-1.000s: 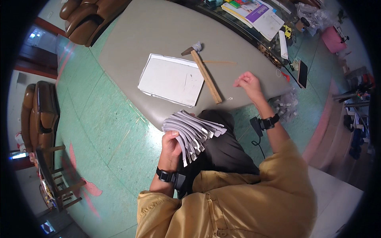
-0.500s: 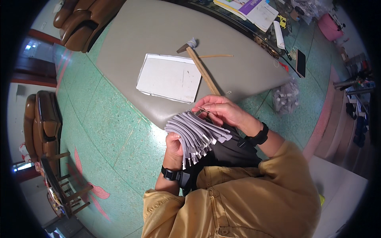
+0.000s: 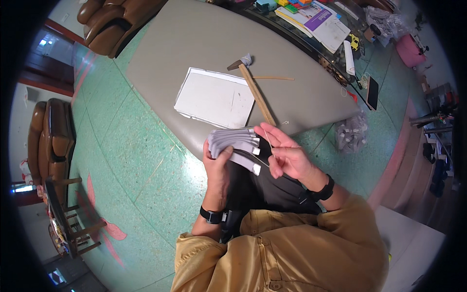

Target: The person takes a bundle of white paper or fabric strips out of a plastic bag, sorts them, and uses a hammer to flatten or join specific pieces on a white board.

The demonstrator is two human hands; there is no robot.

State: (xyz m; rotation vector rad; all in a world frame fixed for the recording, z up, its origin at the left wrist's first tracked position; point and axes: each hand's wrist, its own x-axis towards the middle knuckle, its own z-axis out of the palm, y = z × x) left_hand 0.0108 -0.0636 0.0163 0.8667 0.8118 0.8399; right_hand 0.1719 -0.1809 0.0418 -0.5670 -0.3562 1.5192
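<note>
A bundle of grey strips with white ends (image 3: 233,138) is gripped in my left hand (image 3: 217,170), its thumb pressed on top and its fingers underneath. One strip droops apart from the others toward the lower right. Just right of the bundle, my right hand (image 3: 294,158) pinches a thin tan strand (image 3: 267,137) between thumb and fingers. The strand's exact kind is too fine to make out. Beyond my hands, a shallow white box lid (image 3: 214,100) lies on a grey padded surface (image 3: 194,39). Beside it rests a hammer (image 3: 258,93) with a wooden handle.
A thin wooden stick (image 3: 275,78) lies by the hammer. A clear plastic bag of grey pieces (image 3: 351,132) sits on the floor to the right. Papers (image 3: 316,27) and a phone (image 3: 372,93) are at the far right. Brown leather sofas (image 3: 56,141) stand on the left.
The bundle has turned and drawn together in my left hand, with its white ends now facing right. My right hand has shifted slightly right and lower, still with the strand.
</note>
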